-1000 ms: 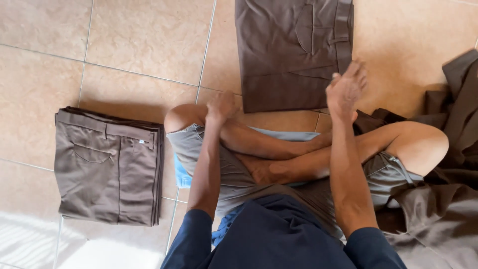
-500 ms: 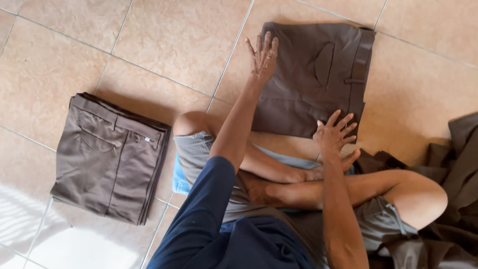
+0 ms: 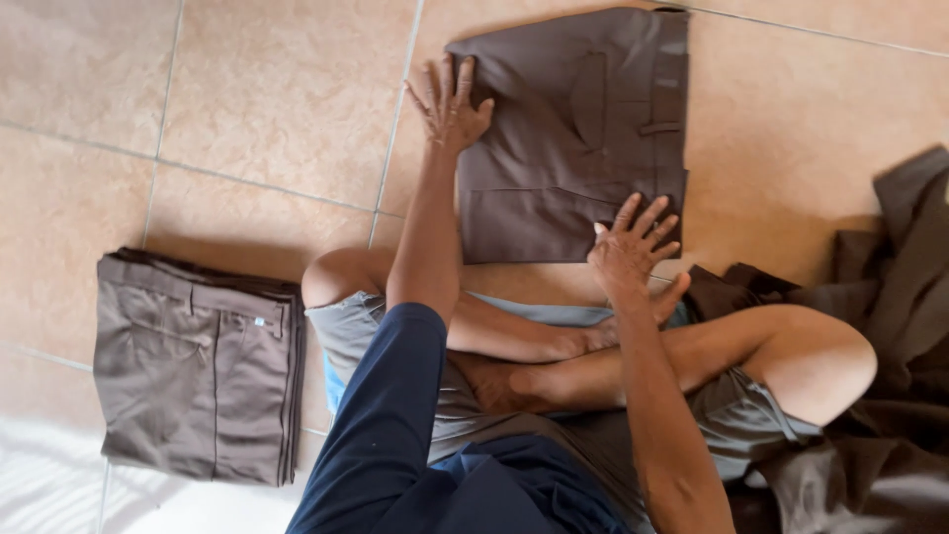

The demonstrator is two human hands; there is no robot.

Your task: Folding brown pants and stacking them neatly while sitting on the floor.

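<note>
Folded dark brown trousers (image 3: 568, 138) are pinned flat on the tile floor (image 3: 247, 109): left hand (image 3: 450, 94) splayed at the far-left corner, right hand (image 3: 633, 242) spread on the near edge.

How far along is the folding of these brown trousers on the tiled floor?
Done: a stack of folded grey-brown trousers lies on the floor at the person's left. In hand: a dark brown pair of trousers, already folded into a rectangle, is pressed flat by the left hand at its far-left corner and the right hand at its near edge. Left: a heap of unfolded dark brown cloth at the right.
</note>
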